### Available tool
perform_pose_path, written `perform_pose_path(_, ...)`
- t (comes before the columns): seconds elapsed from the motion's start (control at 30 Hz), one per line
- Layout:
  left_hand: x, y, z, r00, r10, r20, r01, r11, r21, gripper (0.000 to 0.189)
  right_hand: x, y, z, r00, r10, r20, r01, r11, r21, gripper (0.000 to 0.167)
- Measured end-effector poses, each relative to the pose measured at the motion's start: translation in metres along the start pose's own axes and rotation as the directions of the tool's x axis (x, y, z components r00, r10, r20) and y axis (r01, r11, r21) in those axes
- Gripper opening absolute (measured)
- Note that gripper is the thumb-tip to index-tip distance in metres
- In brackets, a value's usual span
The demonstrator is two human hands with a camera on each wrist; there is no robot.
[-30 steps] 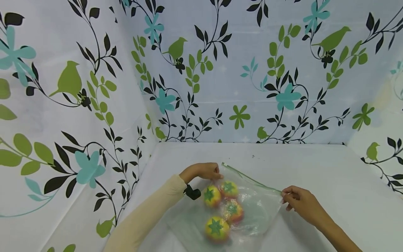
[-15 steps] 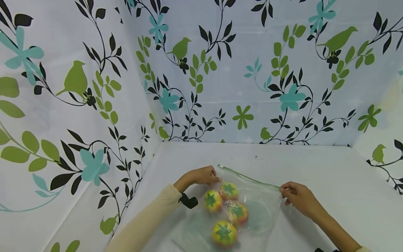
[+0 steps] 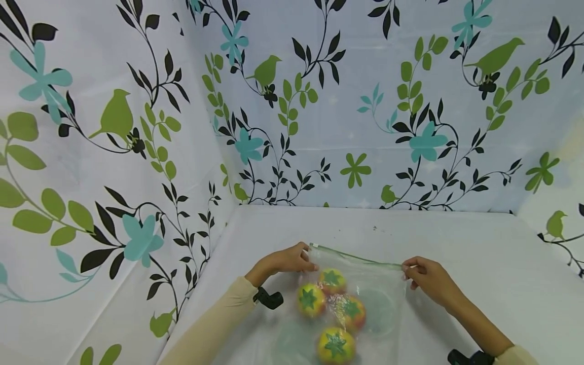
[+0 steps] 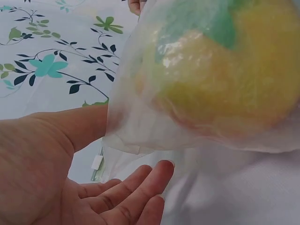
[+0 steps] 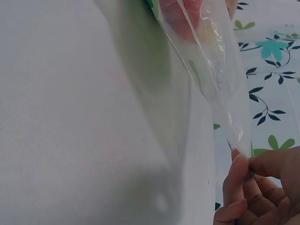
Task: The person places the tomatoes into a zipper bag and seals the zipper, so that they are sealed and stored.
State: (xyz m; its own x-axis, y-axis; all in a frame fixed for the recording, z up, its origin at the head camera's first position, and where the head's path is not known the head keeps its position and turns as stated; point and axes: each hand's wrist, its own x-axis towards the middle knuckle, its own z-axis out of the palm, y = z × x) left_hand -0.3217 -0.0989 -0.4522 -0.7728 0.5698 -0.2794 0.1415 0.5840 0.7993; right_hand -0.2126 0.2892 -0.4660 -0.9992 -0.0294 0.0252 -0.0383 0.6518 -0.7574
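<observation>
A clear zip bag (image 3: 380, 324) with a green zip strip (image 3: 358, 257) is held up by its top, over a white surface. Inside lie several round yellow-red tomato-like pieces (image 3: 336, 346) with green star-shaped tops. My left hand (image 3: 287, 259) holds the bag's upper left edge; in the left wrist view its thumb goes behind the film, and the other fingers (image 4: 140, 192) stretch out below. At the top right corner, my right hand (image 3: 431, 279) pinches the bag between thumb and fingers, also seen close up in the right wrist view, where the film (image 5: 229, 103) hangs taut.
The white tabletop (image 3: 456, 238) extends around the bag. Patterned cloth walls (image 3: 292, 167) with leaves, birds and flowers stand behind and at both sides. A dark wrist device (image 3: 269, 299) sits on the left wrist, another (image 3: 470, 358) on the right.
The bag has swung to hang straighter, its zip strip tilting less. Both hands have shifted slightly left in the view, the right one also upward; the pieces inside have moved a little down and right.
</observation>
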Motion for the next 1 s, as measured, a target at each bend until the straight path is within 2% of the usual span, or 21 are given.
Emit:
perform_pose_path(0.17,-0.008,-0.002,0.002,1.000,-0.015,-0.023,0.015,1.000,-0.006,0.073,0.006,-0.003,0.005,1.000,-0.003,-0.011,0.003,1.000,0.001,0.036)
perform_pose_path(0.57,-0.024,-0.008,0.008,0.998,0.000,-0.059,0.001,1.000,0.013,0.073,0.017,-0.011,0.013,1.000,-0.010,-0.020,0.010,1.000,0.004,0.035)
perform_pose_path(0.7,-0.025,-0.011,0.007,0.997,0.024,-0.078,-0.022,0.999,0.024,0.055,0.018,-0.012,0.014,1.000,-0.005,-0.012,0.006,1.000,0.021,0.034)
perform_pose_path(0.87,-0.024,-0.013,0.003,0.987,0.087,-0.139,-0.080,0.995,0.052,0.027,0.017,-0.014,0.015,1.000,-0.012,0.006,0.012,0.999,0.034,0.035)
perform_pose_path(1.0,-0.023,-0.014,-0.001,0.978,0.122,-0.171,-0.111,0.991,0.074,0.020,0.017,-0.015,0.015,0.999,-0.034,0.014,0.033,0.999,0.043,0.035)
